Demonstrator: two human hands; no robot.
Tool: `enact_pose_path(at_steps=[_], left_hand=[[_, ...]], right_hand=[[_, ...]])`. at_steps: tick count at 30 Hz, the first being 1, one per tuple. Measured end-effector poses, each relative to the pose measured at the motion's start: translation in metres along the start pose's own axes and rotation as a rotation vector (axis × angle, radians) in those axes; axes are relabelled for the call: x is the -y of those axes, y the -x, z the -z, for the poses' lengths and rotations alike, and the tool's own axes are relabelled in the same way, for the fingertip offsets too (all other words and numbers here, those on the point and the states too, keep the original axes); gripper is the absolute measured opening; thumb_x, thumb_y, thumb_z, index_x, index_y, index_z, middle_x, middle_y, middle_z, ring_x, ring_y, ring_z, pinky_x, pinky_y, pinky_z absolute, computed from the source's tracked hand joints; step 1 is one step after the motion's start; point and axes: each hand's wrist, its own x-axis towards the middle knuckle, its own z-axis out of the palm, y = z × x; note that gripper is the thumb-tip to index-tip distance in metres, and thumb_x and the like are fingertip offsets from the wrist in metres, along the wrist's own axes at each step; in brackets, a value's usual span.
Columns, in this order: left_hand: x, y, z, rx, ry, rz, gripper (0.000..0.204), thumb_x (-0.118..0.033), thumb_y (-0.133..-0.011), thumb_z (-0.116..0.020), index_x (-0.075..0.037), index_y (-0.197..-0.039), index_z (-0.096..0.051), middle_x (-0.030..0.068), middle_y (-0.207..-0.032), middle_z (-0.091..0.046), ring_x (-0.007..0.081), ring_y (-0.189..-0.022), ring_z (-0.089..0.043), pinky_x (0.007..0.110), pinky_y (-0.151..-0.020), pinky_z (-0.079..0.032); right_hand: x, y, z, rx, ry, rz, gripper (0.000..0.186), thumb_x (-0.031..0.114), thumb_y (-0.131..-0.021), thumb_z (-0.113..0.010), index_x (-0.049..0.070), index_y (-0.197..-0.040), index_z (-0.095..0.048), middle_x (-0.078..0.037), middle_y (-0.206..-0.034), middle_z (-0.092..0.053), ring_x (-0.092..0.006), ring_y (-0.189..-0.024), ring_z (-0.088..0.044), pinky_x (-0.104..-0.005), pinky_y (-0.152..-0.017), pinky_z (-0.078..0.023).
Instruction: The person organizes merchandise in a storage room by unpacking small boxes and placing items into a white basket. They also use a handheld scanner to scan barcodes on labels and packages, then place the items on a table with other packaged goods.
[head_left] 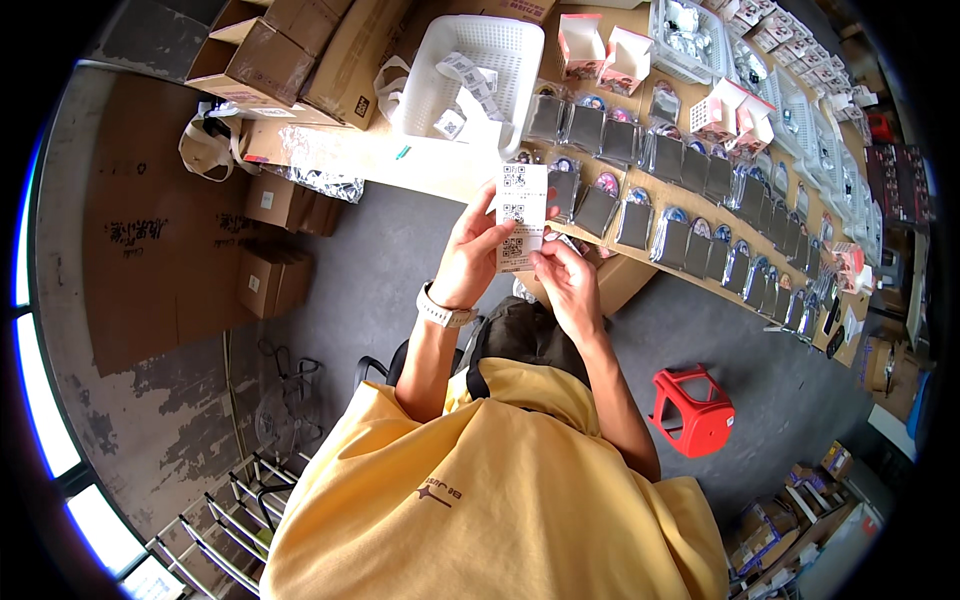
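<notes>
Upright in front of me is a white paper strip (pixel 535 215) printed with several square black codes. My left hand (pixel 468 252), with a pale watch on its wrist, grips the strip's left edge, thumb lying across the front. At the lower right corner, my right hand (pixel 570 288) pinches the strip between thumb and fingers. A small patterned piece (pixel 566 242) shows just above the right hand; whether it is held or lies behind cannot be made out. Beyond the strip stands a white plastic basket (pixel 425 75), with more coded paper strips (pixel 478 98) curled inside.
Rows of clear packets with grey backs (pixel 670 240) cover the table (pixel 400 168). Small red-and-white boxes (pixel 625 60) and white baskets (pixel 690 50) stand behind them. Cardboard boxes (pixel 300 70) sit at the far left. A red stool (pixel 692 410) is on the floor to my right.
</notes>
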Motion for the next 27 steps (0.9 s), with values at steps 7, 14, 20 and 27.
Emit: enact_pose_path(at_steps=[7, 14, 20, 27], left_hand=[[0.000, 0.001, 0.005, -0.011, 0.062, 0.039, 0.055, -0.007, -0.095, -0.046, -0.004, -0.148, -0.031, 0.0237, -0.138, -0.052, 0.0359, -0.124, -0.056, 0.044, -0.104, -0.047], [0.002, 0.001, 0.007, -0.044, -0.084, 0.032, 0.048, -0.012, -0.100, -0.047, 0.000, -0.145, -0.035, 0.0237, -0.135, -0.054, 0.0321, -0.118, -0.060, 0.042, -0.099, -0.050], [0.007, -0.003, 0.010, -0.065, -0.051, -0.011, 0.041, -0.007, -0.102, -0.041, 0.000, -0.142, -0.035, 0.0239, -0.131, -0.057, 0.0313, -0.114, -0.063, 0.041, -0.096, -0.052], [0.011, -0.012, 0.009, -0.119, -0.051, -0.015, 0.044, -0.005, -0.100, -0.042, -0.004, -0.144, -0.034, 0.0199, -0.126, -0.060, 0.0301, -0.107, -0.065, 0.044, -0.092, -0.055]], right_hand=[[0.003, 0.000, -0.002, 0.014, -0.033, -0.011, 0.014, 0.010, -0.097, -0.061, -0.003, -0.093, -0.060, 0.001, -0.072, -0.057, -0.0030, -0.067, -0.048, -0.0219, -0.059, -0.040], [-0.002, 0.000, -0.005, 0.019, 0.007, -0.007, 0.014, 0.010, -0.097, -0.061, -0.002, -0.092, -0.059, 0.000, -0.069, -0.056, -0.0042, -0.065, -0.048, -0.0232, -0.058, -0.040], [0.002, -0.002, -0.001, 0.001, 0.056, 0.006, 0.017, 0.011, -0.097, -0.060, -0.002, -0.108, -0.060, -0.007, -0.088, -0.067, -0.0091, -0.073, -0.061, -0.0256, -0.068, -0.050], [-0.004, 0.018, 0.056, -0.021, -0.004, -0.101, 0.020, 0.013, -0.102, -0.051, 0.001, -0.118, -0.057, -0.009, -0.116, -0.066, -0.0130, -0.107, -0.062, -0.0275, -0.086, -0.050]])
